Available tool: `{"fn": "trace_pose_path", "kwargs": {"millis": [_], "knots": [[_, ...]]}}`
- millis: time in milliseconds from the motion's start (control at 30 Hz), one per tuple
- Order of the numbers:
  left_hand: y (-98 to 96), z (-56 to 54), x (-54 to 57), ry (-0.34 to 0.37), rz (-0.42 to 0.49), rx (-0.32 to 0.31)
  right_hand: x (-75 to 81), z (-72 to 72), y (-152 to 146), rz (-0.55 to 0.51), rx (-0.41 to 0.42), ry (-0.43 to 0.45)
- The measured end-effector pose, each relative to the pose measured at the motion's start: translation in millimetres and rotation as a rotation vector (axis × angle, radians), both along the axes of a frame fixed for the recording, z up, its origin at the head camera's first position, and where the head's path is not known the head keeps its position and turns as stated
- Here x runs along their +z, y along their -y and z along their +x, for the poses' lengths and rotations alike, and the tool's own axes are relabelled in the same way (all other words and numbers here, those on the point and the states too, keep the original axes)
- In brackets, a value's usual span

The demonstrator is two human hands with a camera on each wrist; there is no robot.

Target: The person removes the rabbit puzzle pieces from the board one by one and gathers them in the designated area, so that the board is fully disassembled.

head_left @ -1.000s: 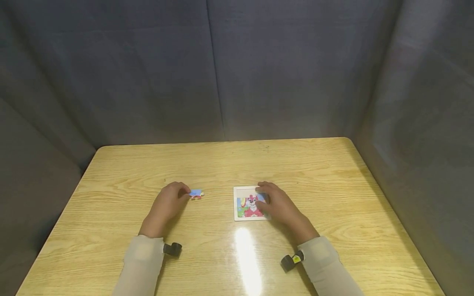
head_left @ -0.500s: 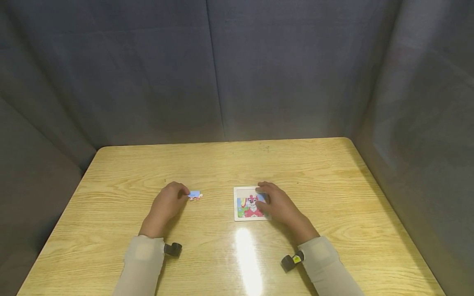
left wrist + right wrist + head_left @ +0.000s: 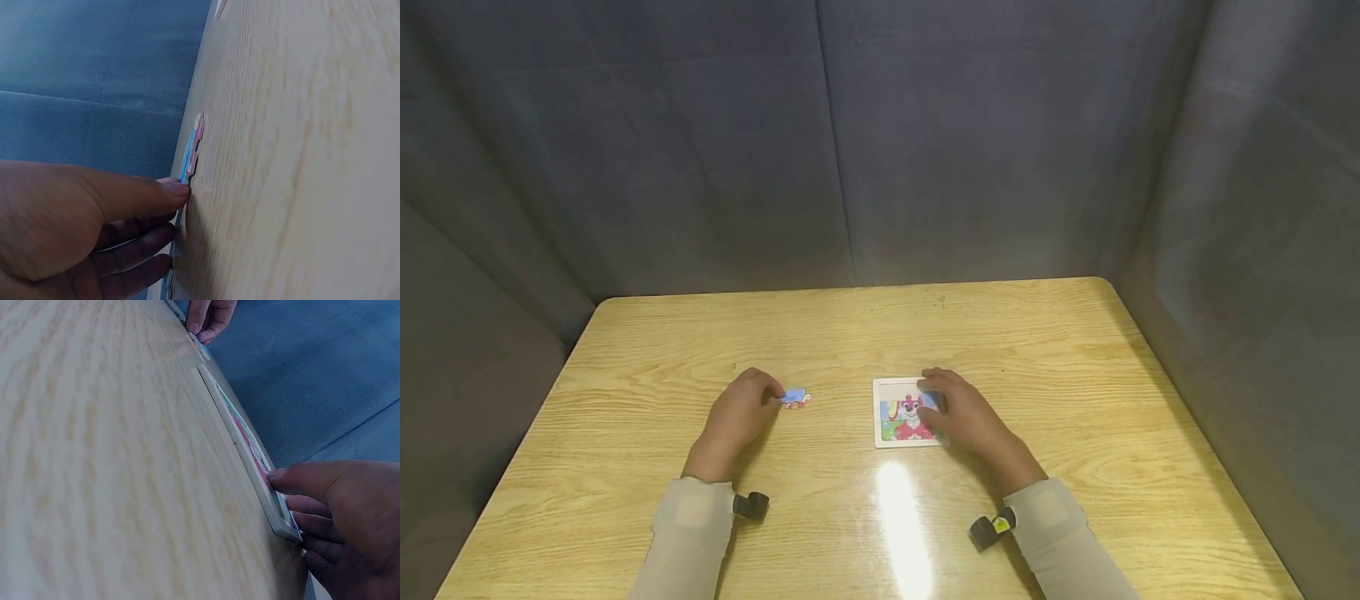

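Observation:
Between thumb and forefinger, my left hand (image 3: 739, 417) pinches a jigsaw piece (image 3: 793, 398) with a blue top and red lower edge. In the left wrist view the piece (image 3: 192, 145) lies low along the tabletop, and the thumb tip is at its near end. A square white puzzle tray (image 3: 876, 421) lies to the right, partly filled with a picture of a red and white cartoon animal. Its top strip shows bare backing. My right hand (image 3: 964, 414) holds the tray's right side, thumb on the picture and fingers along the edge, hiding that side.
Both things lie on a wood-grain table (image 3: 835, 492) with rounded far corners. Dark grey curtains (image 3: 715, 150) hang behind it and at both sides. A bright light reflection (image 3: 901, 525) falls on the tabletop in front of the tray.
The jigsaw piece has shifted slightly left and nearer to me, turning a little in the left fingers. The right hand and the tray stay in place.

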State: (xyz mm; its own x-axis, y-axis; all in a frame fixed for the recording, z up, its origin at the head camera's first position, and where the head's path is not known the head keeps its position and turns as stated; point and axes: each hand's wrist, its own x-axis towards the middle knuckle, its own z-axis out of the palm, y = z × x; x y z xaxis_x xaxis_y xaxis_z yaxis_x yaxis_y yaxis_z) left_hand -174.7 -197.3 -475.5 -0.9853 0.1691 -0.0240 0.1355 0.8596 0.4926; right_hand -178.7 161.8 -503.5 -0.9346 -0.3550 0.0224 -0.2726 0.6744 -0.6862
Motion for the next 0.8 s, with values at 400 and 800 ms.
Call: {"fn": "trace_pose_path", "kwargs": {"millis": [400, 800], "knots": [[-0.2, 0.4, 0.7, 0.011, 0.034, 0.007, 0.9, 1.2, -4.5, 0.026, 0.035, 0.003], [-30.2, -1.5, 15.3, -0.085, 0.099, -0.093, 5.3, 3.3, -13.5, 0.055, 0.052, 0.002]]}}
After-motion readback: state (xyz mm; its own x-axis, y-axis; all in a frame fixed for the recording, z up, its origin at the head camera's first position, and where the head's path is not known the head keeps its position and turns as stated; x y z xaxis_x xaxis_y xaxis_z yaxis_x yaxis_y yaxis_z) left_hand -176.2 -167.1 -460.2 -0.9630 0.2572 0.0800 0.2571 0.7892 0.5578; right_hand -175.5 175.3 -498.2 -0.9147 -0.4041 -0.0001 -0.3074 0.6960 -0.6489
